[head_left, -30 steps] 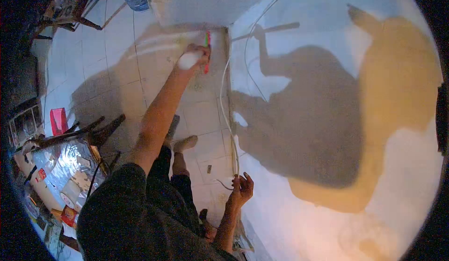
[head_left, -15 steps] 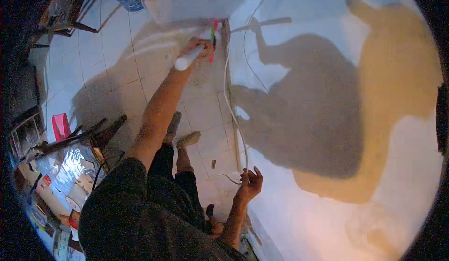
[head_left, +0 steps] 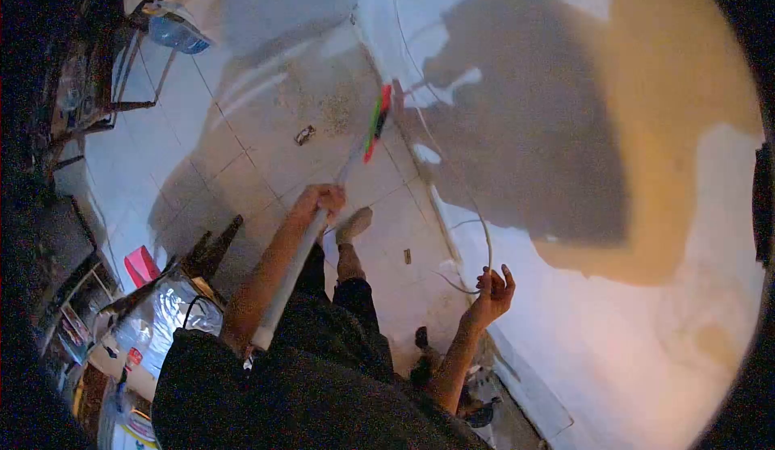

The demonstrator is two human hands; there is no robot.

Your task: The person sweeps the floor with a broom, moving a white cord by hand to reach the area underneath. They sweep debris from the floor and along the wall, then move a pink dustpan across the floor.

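My left hand [head_left: 323,200] grips a long white handle [head_left: 284,288] that runs back along my forearm. The handle's red and green head [head_left: 376,123] rests on the tiled floor close to the base of the white wall [head_left: 646,321]. My right hand [head_left: 494,287] is raised beside that wall, fingers partly spread, pinching a thin white cable [head_left: 485,236] that loops up along the wall. My foot [head_left: 353,226] stands on the tiles between the two hands.
A blue water bottle [head_left: 173,34] stands at the far end of the floor. A small dark item [head_left: 304,134] lies on the tiles. A red stool [head_left: 141,265], dark wooden legs [head_left: 214,244] and a plastic-covered cluttered table [head_left: 157,321] crowd the left.
My left hand has pulled back toward my body, sliding along the handle, so the head now lies well ahead of it. My right hand has risen with the cable. The view has swung.
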